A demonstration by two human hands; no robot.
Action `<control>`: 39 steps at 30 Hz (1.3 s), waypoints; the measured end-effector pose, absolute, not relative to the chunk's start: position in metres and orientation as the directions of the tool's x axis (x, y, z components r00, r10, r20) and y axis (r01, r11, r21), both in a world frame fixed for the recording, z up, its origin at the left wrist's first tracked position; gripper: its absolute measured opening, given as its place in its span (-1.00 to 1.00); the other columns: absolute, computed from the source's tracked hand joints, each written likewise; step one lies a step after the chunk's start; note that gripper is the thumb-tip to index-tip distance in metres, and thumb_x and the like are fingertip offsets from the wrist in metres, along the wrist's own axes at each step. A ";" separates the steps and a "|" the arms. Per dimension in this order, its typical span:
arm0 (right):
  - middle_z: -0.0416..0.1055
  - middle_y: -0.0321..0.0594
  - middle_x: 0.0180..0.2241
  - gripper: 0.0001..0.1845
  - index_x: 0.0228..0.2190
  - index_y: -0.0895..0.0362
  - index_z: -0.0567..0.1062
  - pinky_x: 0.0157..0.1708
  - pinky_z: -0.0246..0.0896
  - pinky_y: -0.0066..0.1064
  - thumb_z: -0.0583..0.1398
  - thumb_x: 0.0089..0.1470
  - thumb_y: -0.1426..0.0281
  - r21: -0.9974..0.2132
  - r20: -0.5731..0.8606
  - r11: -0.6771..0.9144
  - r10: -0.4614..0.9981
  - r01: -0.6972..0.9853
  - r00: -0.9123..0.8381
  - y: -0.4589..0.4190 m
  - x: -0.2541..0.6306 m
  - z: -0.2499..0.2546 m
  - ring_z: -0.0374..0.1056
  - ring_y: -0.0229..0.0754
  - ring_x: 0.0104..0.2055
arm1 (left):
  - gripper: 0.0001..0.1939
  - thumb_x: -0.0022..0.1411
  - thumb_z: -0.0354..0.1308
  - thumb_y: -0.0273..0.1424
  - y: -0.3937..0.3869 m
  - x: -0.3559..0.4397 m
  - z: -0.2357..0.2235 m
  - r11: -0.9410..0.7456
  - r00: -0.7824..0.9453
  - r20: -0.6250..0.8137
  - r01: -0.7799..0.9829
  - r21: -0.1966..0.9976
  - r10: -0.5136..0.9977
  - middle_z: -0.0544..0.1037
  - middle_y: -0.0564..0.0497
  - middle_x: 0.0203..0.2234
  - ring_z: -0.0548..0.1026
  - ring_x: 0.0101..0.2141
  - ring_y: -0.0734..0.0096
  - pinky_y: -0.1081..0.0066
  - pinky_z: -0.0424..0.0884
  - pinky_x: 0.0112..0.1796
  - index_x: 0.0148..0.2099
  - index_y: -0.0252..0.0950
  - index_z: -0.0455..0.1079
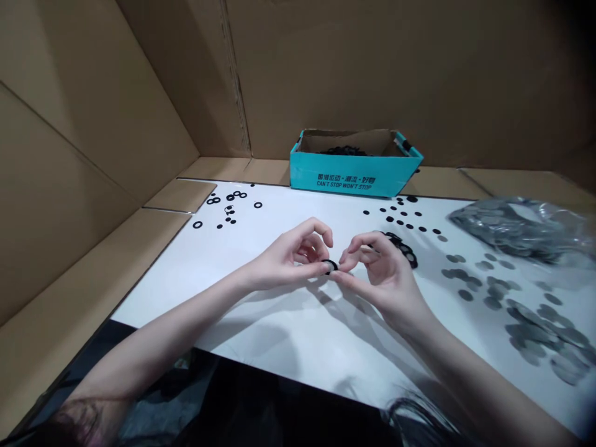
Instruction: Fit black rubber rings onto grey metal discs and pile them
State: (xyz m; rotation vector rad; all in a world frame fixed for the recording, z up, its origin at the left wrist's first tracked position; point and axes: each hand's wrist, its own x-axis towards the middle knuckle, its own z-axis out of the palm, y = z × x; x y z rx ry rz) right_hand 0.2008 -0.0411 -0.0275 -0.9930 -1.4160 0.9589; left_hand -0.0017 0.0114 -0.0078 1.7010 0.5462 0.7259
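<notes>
A black rubber ring point(331, 266) is pinched between the fingertips of my left hand point(288, 257) and my right hand point(382, 276), above the white tabletop point(261, 316). Part of the ring is hidden by my fingers. Just behind my right hand lies a loose heap of black rings point(401, 249). Small black discs point(400, 218) are scattered beyond it. Grey metal discs point(526, 329) lie in clusters to the right of that hand.
A teal cardboard box point(356, 180) holding black pieces stands behind the table. More black rings and discs point(228, 208) lie at the far left. A clear plastic bag of grey discs point(512, 230) sits at the right. Cardboard sheets line the back and left sides.
</notes>
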 end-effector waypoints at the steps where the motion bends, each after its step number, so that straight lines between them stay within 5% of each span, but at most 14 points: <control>1: 0.49 -0.46 -0.51 -0.63 -0.30 -0.04 0.43 -0.18 0.30 -0.28 0.46 -0.10 0.42 -0.943 0.312 0.316 0.949 0.106 -0.052 -0.041 0.201 -0.028 0.50 -0.17 -0.36 | -0.69 0.29 0.32 -0.31 0.012 -0.003 -0.008 -0.246 0.712 0.170 0.004 0.969 0.681 0.45 0.06 -0.29 0.50 -0.33 0.52 0.52 0.44 -0.33 -0.07 -0.22 0.25; 8: 0.55 -0.40 -0.45 -0.67 -0.20 -0.03 0.44 -0.15 0.29 -0.20 0.41 0.00 0.37 -0.894 0.330 0.347 0.938 0.283 -0.107 -0.041 0.204 -0.028 0.56 -0.10 -0.35 | -0.66 0.23 0.31 -0.39 0.011 -0.002 -0.015 -0.294 0.705 0.177 0.047 0.955 0.687 0.45 0.06 -0.28 0.48 -0.33 0.53 0.53 0.42 -0.34 -0.01 -0.22 0.29; 16: 0.41 -0.49 -0.53 -0.66 -0.31 -0.04 0.37 -0.25 0.26 -0.33 0.42 -0.03 0.41 -0.930 0.360 0.362 0.932 0.069 -0.033 -0.042 0.197 -0.029 0.47 -0.22 -0.40 | -0.78 0.24 0.26 -0.42 0.009 -0.003 -0.003 -0.346 0.755 0.192 0.050 0.937 0.628 0.41 0.08 -0.33 0.42 -0.35 0.52 0.49 0.37 -0.35 -0.13 -0.24 0.28; 24: 0.51 -0.39 -0.43 -0.69 -0.27 -0.01 0.41 -0.15 0.30 -0.20 0.40 -0.01 0.35 -0.901 0.302 0.320 0.947 0.293 -0.105 -0.042 0.202 -0.031 0.54 -0.11 -0.33 | -0.70 0.18 0.23 -0.49 0.011 -0.003 -0.008 -0.386 0.752 0.171 0.119 0.915 0.637 0.45 0.10 -0.35 0.45 -0.33 0.51 0.46 0.42 -0.27 -0.04 -0.22 0.32; 33: 0.56 -0.34 -0.45 -0.67 -0.28 -0.01 0.38 -0.20 0.26 -0.20 0.39 -0.04 0.29 -0.925 0.258 0.252 0.966 0.284 -0.019 -0.039 0.201 -0.030 0.53 -0.07 -0.33 | -0.80 0.35 0.16 -0.40 0.005 0.002 -0.012 -0.287 0.686 0.156 0.079 0.955 0.710 0.45 0.05 -0.22 0.55 -0.36 0.55 0.49 0.45 -0.34 -0.02 -0.21 0.25; 39: 0.45 -0.44 -0.54 -0.67 -0.32 -0.01 0.35 -0.30 0.27 -0.31 0.40 -0.01 0.33 -0.945 0.285 0.284 0.958 0.165 -0.016 -0.040 0.198 -0.033 0.47 -0.18 -0.43 | -0.79 0.29 0.19 -0.45 0.005 0.001 -0.009 -0.263 0.709 0.138 0.070 0.962 0.692 0.42 0.07 -0.25 0.59 -0.38 0.51 0.51 0.43 -0.41 -0.07 -0.22 0.25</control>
